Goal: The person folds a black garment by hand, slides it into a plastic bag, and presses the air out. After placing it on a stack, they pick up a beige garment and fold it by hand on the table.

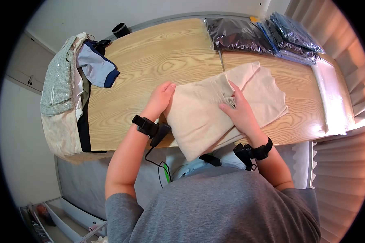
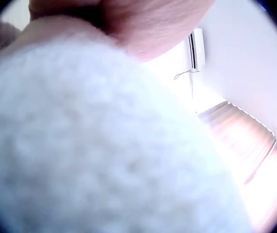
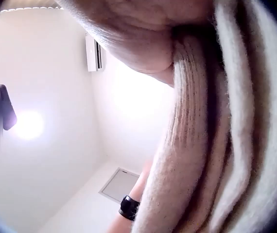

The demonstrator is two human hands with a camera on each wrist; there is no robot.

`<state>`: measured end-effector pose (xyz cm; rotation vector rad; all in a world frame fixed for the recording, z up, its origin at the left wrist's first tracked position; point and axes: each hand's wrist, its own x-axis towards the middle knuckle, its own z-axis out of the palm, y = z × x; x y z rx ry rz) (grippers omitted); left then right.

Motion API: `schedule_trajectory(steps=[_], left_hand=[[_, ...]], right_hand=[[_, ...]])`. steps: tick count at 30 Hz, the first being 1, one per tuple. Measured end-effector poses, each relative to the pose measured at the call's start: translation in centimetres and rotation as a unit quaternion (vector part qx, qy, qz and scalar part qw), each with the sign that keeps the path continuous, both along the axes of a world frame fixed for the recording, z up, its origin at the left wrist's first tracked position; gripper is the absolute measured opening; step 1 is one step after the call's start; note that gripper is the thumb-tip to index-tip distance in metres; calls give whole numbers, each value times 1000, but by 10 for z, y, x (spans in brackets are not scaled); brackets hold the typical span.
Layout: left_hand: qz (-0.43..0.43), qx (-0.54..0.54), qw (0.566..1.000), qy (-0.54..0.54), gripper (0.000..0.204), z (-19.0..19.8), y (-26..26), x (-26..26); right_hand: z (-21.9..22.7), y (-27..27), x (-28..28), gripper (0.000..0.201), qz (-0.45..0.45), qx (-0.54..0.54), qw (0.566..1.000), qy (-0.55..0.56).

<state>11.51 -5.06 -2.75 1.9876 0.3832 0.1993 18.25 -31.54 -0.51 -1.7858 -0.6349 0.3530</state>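
Note:
A cream knit garment (image 1: 202, 109) lies partly folded over the table's front edge. At its left edge my left hand (image 1: 160, 99) grips the fabric, its fingers curled round the border. My right hand (image 1: 241, 115) pinches gathered layers near the middle, thumb on one side and fingers on the other. Blurred pale fabric (image 2: 95, 141) fills much of the left wrist view, below part of the left hand (image 2: 148, 24). In the right wrist view, ribbed folds (image 3: 187, 111) run down from the right hand (image 3: 133, 34); its fingertips are hidden.
Clothes, among them a sequined grey piece (image 1: 60, 79) and a light blue one with navy trim (image 1: 95, 67), hang over the table's left end. Plastic-wrapped garments (image 1: 243, 37) lie at the back right, with a clear bag (image 1: 332, 97) at the right. A black cup (image 1: 120, 30) stands behind.

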Motion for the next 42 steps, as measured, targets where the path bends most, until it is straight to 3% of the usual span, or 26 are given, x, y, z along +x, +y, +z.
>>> schedule_trajectory(steps=[3, 5, 6, 7, 8, 11, 13, 14, 15, 16, 17, 19, 21, 23, 24, 25, 26, 27, 29, 31, 33, 35, 38, 40, 41, 42], left_hand=[[5, -78, 993, 93, 23, 2, 0, -3], [10, -66, 995, -75, 21, 10, -5, -4], [8, -66, 995, -73, 21, 16, -7, -9], [-49, 82, 985, -144, 22, 32, -15, -19], [-105, 226, 945, -211, 24, 47, -23, -30], [-262, 348, 896, -88, 49, 57, -41, -52], [-260, 354, 898, -29, 54, 45, -48, -60], [-253, 363, 896, 33, 59, 40, -50, -61], [-257, 363, 895, 30, 59, 39, -50, -60], [-258, 355, 898, 38, 61, 39, -49, -60], [-258, 346, 901, 47, 64, 38, -48, -60], [-218, 353, 910, -9, 64, 31, -48, -63], [-177, 358, 915, -66, 63, 19, -48, -70], [92, 145, 981, -89, 57, 5, -50, -84], [87, 144, 982, -90, 57, 5, -52, -93], [112, -12, 994, -13, 50, 9, -56, -101], [134, -167, 975, 64, 43, 13, -58, -106], [132, -166, 975, 64, 43, 15, -61, -106], [77, -354, 927, 96, 44, 19, -69, -106], [53, -372, 920, 111, 42, 28, -77, -103], [53, -439, 897, -23, 41, 38, -83, -99], [31, -442, 896, -36, 41, 73, -94, -85], [-13, -421, 905, -57, 37, 109, -114, -47], [-55, -398, 914, -66, 27, 111, -125, -15], [-74, -398, 912, -69, 22, 111, -131, 2], [-101, -373, 921, -55, 12, 114, -139, 16]], right_hand=[[-2, 1, 1, 68, -1, 1, 1000, 12], [-4, 1, 1, 68, 1, 21, 1000, 9], [-6, 1, 2, 67, 3, 37, 999, 26], [-7, 0, 4, 67, 3, 53, 998, 41], [-6, 0, 3, 67, -2, 53, 998, 43], [-6, -3, 4, 67, -1, 120, 987, 107], [-14, -7, 8, 66, -65, -10, 992, 106], [-3, -8, 2, 66, -69, -11, 992, 105], [11, -6, -7, 64, -105, -71, 988, -86], [20, -4, -14, 61, -137, -129, 944, -271], [18, -4, -16, 61, -141, -131, 943, -270], [11, -4, -19, 53, -38, -186, 868, -458], [-9, -4, -20, 49, -16, -168, 895, -414], [-18, -4, -20, 45, 5, -148, 918, -367], [-20, -4, -21, 43, -1, -142, 920, -366], [-20, -5, -22, 42, -6, -136, 921, -365], [-20, -5, -23, 42, -9, -138, 921, -364], [-20, -4, -23, 41, -9, -133, 923, -362], [-19, -4, -25, 40, -10, -127, 924, -359], [-17, -4, -26, 39, 0, -101, 935, -341], [-15, -4, -25, 40, 29, -80, 954, -289], [-17, -3, -25, 41, 59, -59, 968, -236], [-41, 3, -16, 42, 77, 47, 987, -135], [-63, 5, -6, 41, 156, 185, 970, -9], [-72, 4, -4, 41, 151, 188, 970, -12], [-82, 2, -5, 41, 156, 261, 934, 188]])
